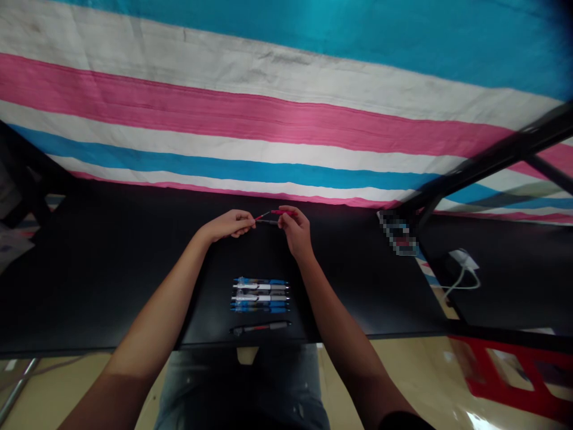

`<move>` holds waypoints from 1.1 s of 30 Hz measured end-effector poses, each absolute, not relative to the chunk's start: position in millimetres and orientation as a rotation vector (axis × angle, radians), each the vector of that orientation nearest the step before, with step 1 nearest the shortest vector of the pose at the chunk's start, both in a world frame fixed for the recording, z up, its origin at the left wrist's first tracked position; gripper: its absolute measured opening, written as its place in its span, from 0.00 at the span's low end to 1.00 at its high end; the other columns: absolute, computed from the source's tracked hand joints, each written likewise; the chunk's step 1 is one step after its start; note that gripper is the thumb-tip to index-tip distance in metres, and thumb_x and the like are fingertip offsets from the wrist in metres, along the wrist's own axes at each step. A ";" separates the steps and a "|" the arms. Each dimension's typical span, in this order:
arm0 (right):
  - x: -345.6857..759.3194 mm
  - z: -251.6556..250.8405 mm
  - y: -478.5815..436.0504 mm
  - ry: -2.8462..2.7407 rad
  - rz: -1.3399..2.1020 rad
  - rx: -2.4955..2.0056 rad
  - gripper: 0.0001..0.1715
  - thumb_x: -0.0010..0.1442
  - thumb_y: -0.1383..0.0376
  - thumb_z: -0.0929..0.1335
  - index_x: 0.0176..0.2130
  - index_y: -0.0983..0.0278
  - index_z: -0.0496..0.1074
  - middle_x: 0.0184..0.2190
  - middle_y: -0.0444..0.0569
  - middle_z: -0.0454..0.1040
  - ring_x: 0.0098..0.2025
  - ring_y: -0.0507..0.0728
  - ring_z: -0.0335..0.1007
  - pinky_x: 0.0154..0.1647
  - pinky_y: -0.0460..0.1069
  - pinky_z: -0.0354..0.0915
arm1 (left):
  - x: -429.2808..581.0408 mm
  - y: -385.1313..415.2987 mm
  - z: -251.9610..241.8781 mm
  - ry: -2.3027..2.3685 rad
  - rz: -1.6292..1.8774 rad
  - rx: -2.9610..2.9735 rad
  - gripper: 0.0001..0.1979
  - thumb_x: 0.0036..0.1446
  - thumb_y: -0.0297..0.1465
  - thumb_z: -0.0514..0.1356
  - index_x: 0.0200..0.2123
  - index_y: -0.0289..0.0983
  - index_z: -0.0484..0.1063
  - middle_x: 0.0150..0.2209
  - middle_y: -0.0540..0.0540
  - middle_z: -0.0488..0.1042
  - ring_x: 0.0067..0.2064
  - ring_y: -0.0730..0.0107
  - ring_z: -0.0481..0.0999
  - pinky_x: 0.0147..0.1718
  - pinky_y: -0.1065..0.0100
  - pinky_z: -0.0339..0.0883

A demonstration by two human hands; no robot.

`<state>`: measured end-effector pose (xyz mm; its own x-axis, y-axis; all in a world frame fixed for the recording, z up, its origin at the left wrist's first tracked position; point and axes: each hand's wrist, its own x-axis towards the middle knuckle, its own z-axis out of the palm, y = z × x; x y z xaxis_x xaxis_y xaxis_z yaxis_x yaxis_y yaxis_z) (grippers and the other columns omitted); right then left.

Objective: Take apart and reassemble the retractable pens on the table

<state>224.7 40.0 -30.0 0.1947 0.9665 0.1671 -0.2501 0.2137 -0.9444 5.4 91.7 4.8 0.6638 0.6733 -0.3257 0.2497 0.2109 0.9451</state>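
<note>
Arms [166, 310] reaching forward over table [111, 257], converging inward; left hand [231, 225] pinching thin reddish rod [262, 216], right hand [296, 231] gripping pink pen part [278, 212] near rod's tip.

No text, label, brand or number can be read; any print on the pens [262, 297] is too small.

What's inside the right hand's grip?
A pink piece shows in the right hand; whatever the hand wraps is covered. A grey piece shows just below it in the picture; I can't tell whether it's held.
</note>
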 end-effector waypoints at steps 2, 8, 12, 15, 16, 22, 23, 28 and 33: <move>224.5 -30.3 40.0 -0.981 1.062 -0.948 0.10 0.59 0.61 0.72 0.42 0.59 0.78 0.27 0.42 0.71 0.28 0.51 0.63 0.30 0.49 0.62 | 5.5 91.7 4.8 0.854 0.350 1.372 0.09 0.62 0.35 0.61 0.35 0.35 0.72 0.25 0.52 0.63 0.22 0.79 0.60 0.21 0.75 0.48; 224.0 -29.1 39.2 -0.985 1.061 -0.942 0.10 0.59 0.61 0.72 0.42 0.59 0.78 0.29 0.44 0.73 0.28 0.51 0.63 0.31 0.49 0.63 | 5.6 92.0 4.3 0.852 0.350 1.358 0.08 0.63 0.35 0.61 0.35 0.35 0.72 0.26 0.52 0.63 0.22 0.80 0.60 0.20 0.75 0.47; 224.6 -31.0 39.4 -1.005 1.046 -0.964 0.11 0.58 0.61 0.73 0.43 0.59 0.78 0.30 0.45 0.74 0.28 0.52 0.64 0.31 0.50 0.65 | 5.9 92.0 4.1 0.853 0.350 1.352 0.09 0.63 0.35 0.60 0.35 0.34 0.73 0.26 0.52 0.63 0.22 0.80 0.59 0.20 0.75 0.47; 225.6 -34.4 40.5 -1.039 1.017 -0.976 0.11 0.59 0.61 0.72 0.43 0.58 0.78 0.32 0.45 0.75 0.29 0.52 0.64 0.32 0.50 0.65 | 5.8 92.2 3.5 0.862 0.354 1.349 0.09 0.63 0.35 0.60 0.36 0.35 0.73 0.26 0.51 0.63 0.22 0.80 0.59 0.20 0.75 0.47; 225.8 -35.4 40.9 -1.052 1.007 -0.973 0.11 0.59 0.62 0.72 0.44 0.58 0.78 0.33 0.45 0.76 0.29 0.52 0.64 0.32 0.50 0.65 | 5.7 92.3 3.3 0.863 0.357 1.350 0.09 0.63 0.36 0.60 0.36 0.35 0.73 0.26 0.51 0.63 0.22 0.80 0.59 0.20 0.75 0.47; 225.8 -36.9 42.6 -1.102 0.977 -0.958 0.11 0.60 0.63 0.71 0.44 0.57 0.78 0.36 0.46 0.76 0.28 0.51 0.64 0.31 0.50 0.65 | 5.7 92.5 3.6 0.856 0.359 1.338 0.10 0.63 0.36 0.60 0.35 0.34 0.73 0.26 0.51 0.63 0.22 0.80 0.59 0.20 0.75 0.47; 225.7 -36.9 42.7 -1.099 0.979 -0.959 0.11 0.59 0.63 0.71 0.44 0.57 0.78 0.35 0.46 0.76 0.29 0.51 0.64 0.31 0.50 0.65 | 5.7 92.4 3.9 0.857 0.358 1.339 0.10 0.63 0.36 0.60 0.35 0.34 0.73 0.26 0.51 0.63 0.22 0.80 0.59 0.20 0.75 0.47; 225.5 -36.5 42.3 -1.081 0.987 -0.950 0.11 0.60 0.63 0.71 0.44 0.57 0.78 0.34 0.45 0.75 0.28 0.51 0.64 0.31 0.49 0.64 | 6.0 91.1 6.8 0.859 0.357 1.356 0.09 0.63 0.36 0.60 0.36 0.35 0.72 0.26 0.51 0.63 0.23 0.79 0.59 0.21 0.76 0.48; 224.4 -32.3 40.3 -1.042 1.024 -0.939 0.11 0.59 0.63 0.72 0.44 0.58 0.78 0.32 0.45 0.74 0.29 0.51 0.64 0.31 0.49 0.64 | 6.1 90.3 8.0 0.874 0.350 1.376 0.09 0.63 0.36 0.60 0.36 0.35 0.71 0.27 0.52 0.63 0.23 0.79 0.60 0.21 0.75 0.49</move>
